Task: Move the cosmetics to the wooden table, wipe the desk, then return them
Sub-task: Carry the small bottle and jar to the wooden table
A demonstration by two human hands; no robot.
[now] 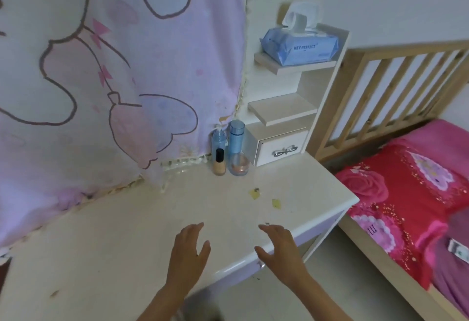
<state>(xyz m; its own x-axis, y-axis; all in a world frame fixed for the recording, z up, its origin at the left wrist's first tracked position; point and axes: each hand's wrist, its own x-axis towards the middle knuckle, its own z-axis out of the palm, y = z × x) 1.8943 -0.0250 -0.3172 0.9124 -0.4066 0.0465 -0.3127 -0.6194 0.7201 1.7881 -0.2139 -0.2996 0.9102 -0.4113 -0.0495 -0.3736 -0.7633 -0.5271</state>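
While both forearms are reaching in from the bottom of the view, the left hand (189, 249) is hanging palm-down over the near part of the desk (114, 239), its fingers lying straight and close together and its thumb standing out to the right; the right hand (279, 247) is hanging palm-down over the desk's rounded front edge, its fingers lying loosely together and pointing up and to the left, its thumb spreading toward the other hand; neither hand is holding anything, and whether either is touching the surface I cannot tell; a bare strip of desk is showing between the two.

Four cosmetics (231, 155) are standing upright in a tight cluster at the far corner of the desk, well apart from both hands, between the pink patterned cloth (114, 66) and the small white drawer (281, 150); a clear pump bottle (218, 139) and a blue bottle (236, 135) are standing side by side at the back; a foundation bottle (219, 165) with a black cap is standing just in front of the pump bottle; a round glass jar (239, 165) with a coppery band is sitting beside it, in front of the blue bottle.

Two yellow scraps (254, 193) are lying on the desk between the cluster and the right hand; a pack of wipes (299, 47) is resting on the top shelf above the drawer, one sheet sticking up; a bed (406, 206) with red floral bedding is standing to the right of the desk.
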